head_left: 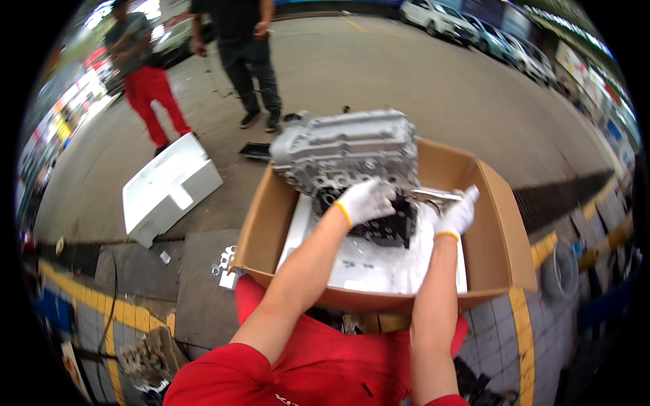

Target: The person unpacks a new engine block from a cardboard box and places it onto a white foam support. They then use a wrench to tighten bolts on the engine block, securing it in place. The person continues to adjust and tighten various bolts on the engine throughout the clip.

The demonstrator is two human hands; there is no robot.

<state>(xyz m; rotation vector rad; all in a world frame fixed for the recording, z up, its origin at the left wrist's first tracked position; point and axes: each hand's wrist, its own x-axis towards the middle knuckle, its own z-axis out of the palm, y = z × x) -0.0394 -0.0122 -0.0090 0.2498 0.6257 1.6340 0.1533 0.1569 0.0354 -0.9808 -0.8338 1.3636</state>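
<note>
You lean over an open cardboard box (504, 237) at the centre of the frame, both your hands in white gloves with yellow cuffs. A grey and black engine (349, 152) stands in the box, its silver-grey top rising above the rim at upper centre. Under it lie a white foam tray (296, 230) and clear plastic film (409, 260). Your left hand (367, 201) is at the engine's lower front, fingers bent; you cannot tell from this view whether they grip anything. Your right hand (457, 213), right of centre, grasps a silver metal piece (433, 195) that points left toward the engine; it is blurred, so it may be a tool or a part. Left of the box, a white foam box (200, 193) lies tilted on the floor. At upper left stand a person in red trousers (149, 88) and a person in dark clothes (247, 61). Parked cars (440, 20) line the upper right, and a grey bucket (560, 271) sits at the right.
</note>
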